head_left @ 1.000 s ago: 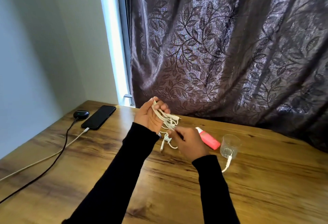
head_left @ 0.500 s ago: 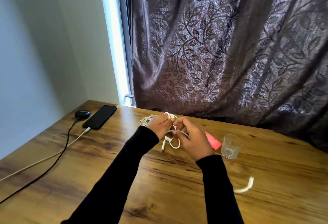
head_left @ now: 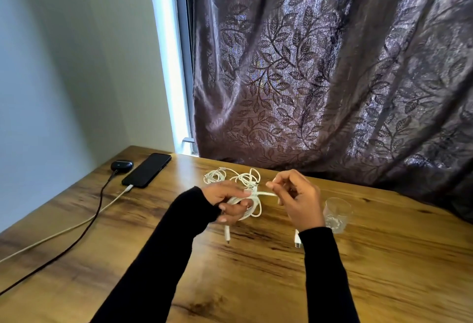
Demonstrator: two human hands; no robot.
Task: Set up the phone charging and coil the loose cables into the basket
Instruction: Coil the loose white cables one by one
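Note:
My left hand (head_left: 227, 201) grips a bundle of white cable (head_left: 252, 205) above the wooden table (head_left: 256, 271); one plug end hangs down below it. My right hand (head_left: 298, 198) pinches a strand of the same cable and holds it out to the right. Two more coils of white cable (head_left: 230, 176) lie on the table just behind my hands. A black phone (head_left: 147, 173) lies at the far left with a white charging lead (head_left: 76, 225) plugged into its near end. No basket is in view.
A black earbud case (head_left: 121, 165) with a dark lead (head_left: 84, 230) sits left of the phone. A clear glass (head_left: 336, 214) stands right of my right hand. A white plug (head_left: 297, 238) shows beside my right sleeve. A patterned curtain (head_left: 332, 79) hangs behind.
My hands have parted: the right one has drawn a strand out to the right, and the left one has turned to grip the bundle. The pink marker is hidden now.

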